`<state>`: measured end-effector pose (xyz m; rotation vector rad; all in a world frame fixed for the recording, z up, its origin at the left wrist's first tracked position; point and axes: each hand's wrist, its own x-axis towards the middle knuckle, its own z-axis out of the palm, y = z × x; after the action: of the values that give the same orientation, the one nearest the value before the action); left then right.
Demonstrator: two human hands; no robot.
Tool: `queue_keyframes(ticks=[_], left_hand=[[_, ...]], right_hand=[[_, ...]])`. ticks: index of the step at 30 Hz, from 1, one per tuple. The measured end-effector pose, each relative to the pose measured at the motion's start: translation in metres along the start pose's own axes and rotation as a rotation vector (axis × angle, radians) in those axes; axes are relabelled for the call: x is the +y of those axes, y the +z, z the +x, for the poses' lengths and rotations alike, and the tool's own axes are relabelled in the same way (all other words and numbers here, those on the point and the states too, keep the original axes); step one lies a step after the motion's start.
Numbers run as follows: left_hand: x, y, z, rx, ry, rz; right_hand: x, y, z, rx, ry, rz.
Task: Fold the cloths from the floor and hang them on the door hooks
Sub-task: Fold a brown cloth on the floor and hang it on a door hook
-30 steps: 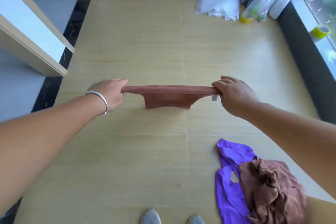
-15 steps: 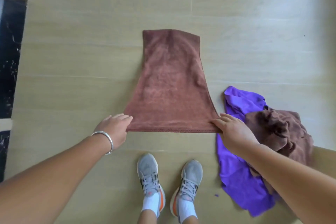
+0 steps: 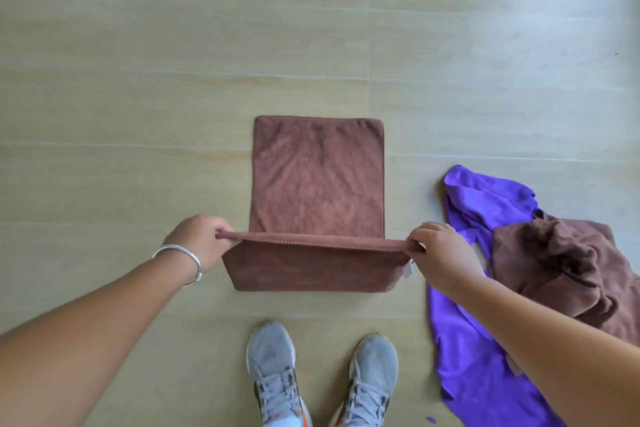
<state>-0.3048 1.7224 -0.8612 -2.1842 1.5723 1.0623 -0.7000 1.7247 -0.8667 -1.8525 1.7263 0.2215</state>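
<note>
A reddish-brown cloth (image 3: 317, 180) lies partly flat on the wooden floor in front of me. Its near edge is lifted off the floor, and the part below that edge hangs down. My left hand (image 3: 199, 241) pinches the left corner of that raised edge. My right hand (image 3: 440, 253) pinches the right corner, where a small white tag hangs. A crumpled brown cloth (image 3: 561, 263) sits on a purple cloth (image 3: 485, 201) at the right.
My two grey shoes (image 3: 273, 371) stand on the floor (image 3: 138, 97) just below the held cloth. The pile of cloths lies close to my right forearm. No door or hooks are in view.
The view tilted down to the floor. The cloth, held stretched in the air a second ago, was laid out flat; its near edge is now lifted and brought over the far part.
</note>
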Motion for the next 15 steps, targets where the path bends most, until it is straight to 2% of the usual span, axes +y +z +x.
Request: queue_keyframes(ticks=[2, 7, 10, 13, 15], left_hand=[[0.005, -0.012, 0.038, 0.048, -0.001, -0.081], [0.027, -0.034, 0.155, 0.155, 0.048, -0.096], [0.039, -0.034, 0.216, 0.280, 0.113, -0.144], [0.041, -0.008, 0.230, 0.417, 0.296, -0.007], [0.026, 0.031, 0.208, 0.381, 0.492, 0.140]], right_hand=[[0.002, -0.007, 0.042, 0.061, 0.043, 0.031], [0.011, -0.017, 0.159, 0.215, 0.109, 0.094], [0.011, -0.004, 0.224, 0.324, 0.177, 0.106], [0.004, 0.024, 0.251, 0.395, 0.182, 0.021], [-0.002, 0.052, 0.239, 0.322, 0.021, -0.180]])
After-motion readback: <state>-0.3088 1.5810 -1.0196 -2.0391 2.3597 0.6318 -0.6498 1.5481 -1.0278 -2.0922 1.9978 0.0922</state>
